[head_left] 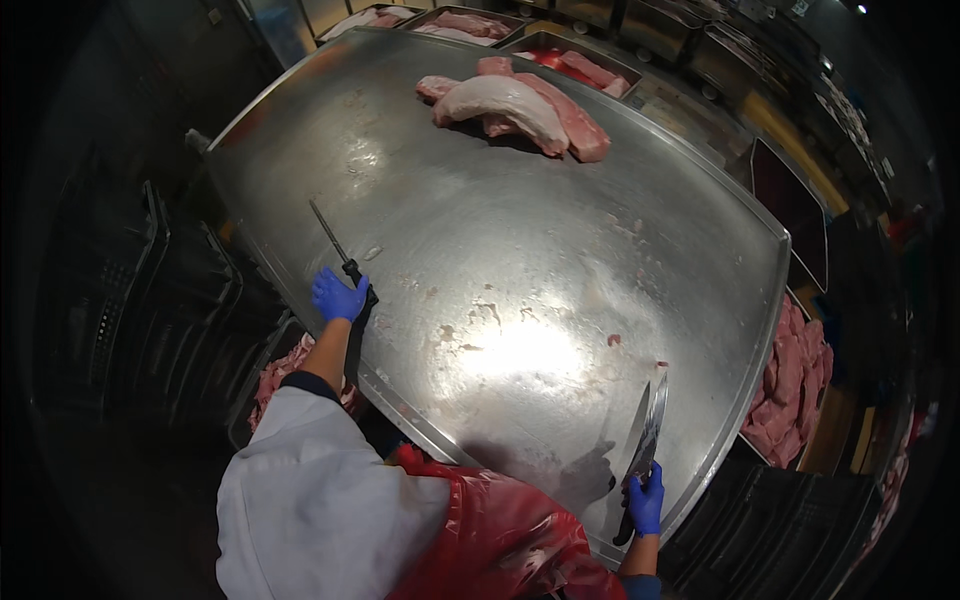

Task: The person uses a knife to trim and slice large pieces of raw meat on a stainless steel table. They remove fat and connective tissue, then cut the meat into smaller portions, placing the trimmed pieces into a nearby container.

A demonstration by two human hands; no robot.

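Both my hands wear blue gloves. At the left part of the metal table, my left hand has its fingers apart against the black handle of a sharpening steel. The steel's thin rod points away toward the far left. Near the table's right front edge, my right hand is closed around the handle of a long knife, its blade pointing away from me. Several large pieces of pink meat, one with a pale fat layer, lie piled on the far side.
Trays of meat stand beyond the far edge, one with red liquid. More meat fills a container at the right, and another meat container sits at the left. Dark crates are stacked left. Small scraps dot the table.
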